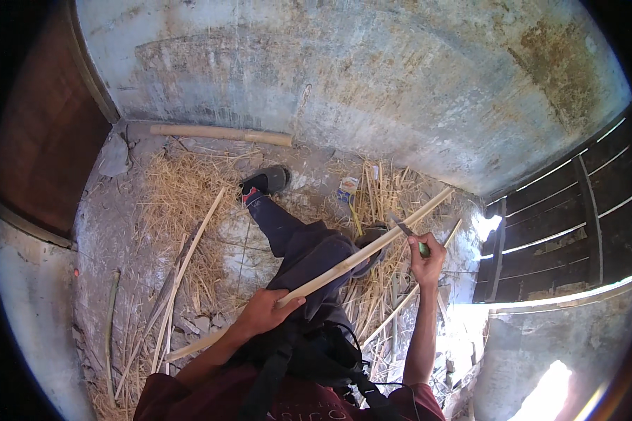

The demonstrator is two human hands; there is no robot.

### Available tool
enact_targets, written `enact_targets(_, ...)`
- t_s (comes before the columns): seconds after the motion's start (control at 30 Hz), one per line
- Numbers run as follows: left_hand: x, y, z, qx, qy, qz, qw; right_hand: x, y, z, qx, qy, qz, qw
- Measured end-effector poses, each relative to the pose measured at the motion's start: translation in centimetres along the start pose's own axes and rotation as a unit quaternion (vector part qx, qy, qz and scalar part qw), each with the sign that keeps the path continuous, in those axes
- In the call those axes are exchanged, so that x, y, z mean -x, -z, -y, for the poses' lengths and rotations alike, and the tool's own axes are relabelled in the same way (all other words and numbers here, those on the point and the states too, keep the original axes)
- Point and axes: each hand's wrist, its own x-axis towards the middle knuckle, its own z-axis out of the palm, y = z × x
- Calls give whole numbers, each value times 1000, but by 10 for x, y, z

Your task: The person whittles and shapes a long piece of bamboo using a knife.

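Note:
A long split bamboo strip slants across my lap, its far end up to the right and its near end passing by my left forearm. My left hand is closed round the strip near its middle, thumb on top. In my right hand is a knife with a green handle, mostly hidden by the fingers. The blade points up and to the left, close beside the strip's far part; whether it touches the strip I cannot tell.
Shavings lie heaped on the floor to the left, with thin strips beside them. A bamboo pole lies along the stained wall. More split pieces and a small packet are ahead. A slatted dark panel stands right.

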Motion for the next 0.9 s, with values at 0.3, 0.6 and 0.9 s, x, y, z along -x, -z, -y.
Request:
enact_targets(0.3, 0, 0, -2, -30, -13, -18, 999, -17, 24, -55, 36, -37, -70, 996)
enact_targets(0.6, -2, 4, 21, -49, -73, -44, 995, 10, 91, -215, 131, -306, -115, 936)
enact_targets(0.9, -11, 4, 19, -8, 10, 24, 1000, 79, 66, -160, -87, -306, -72, 945)
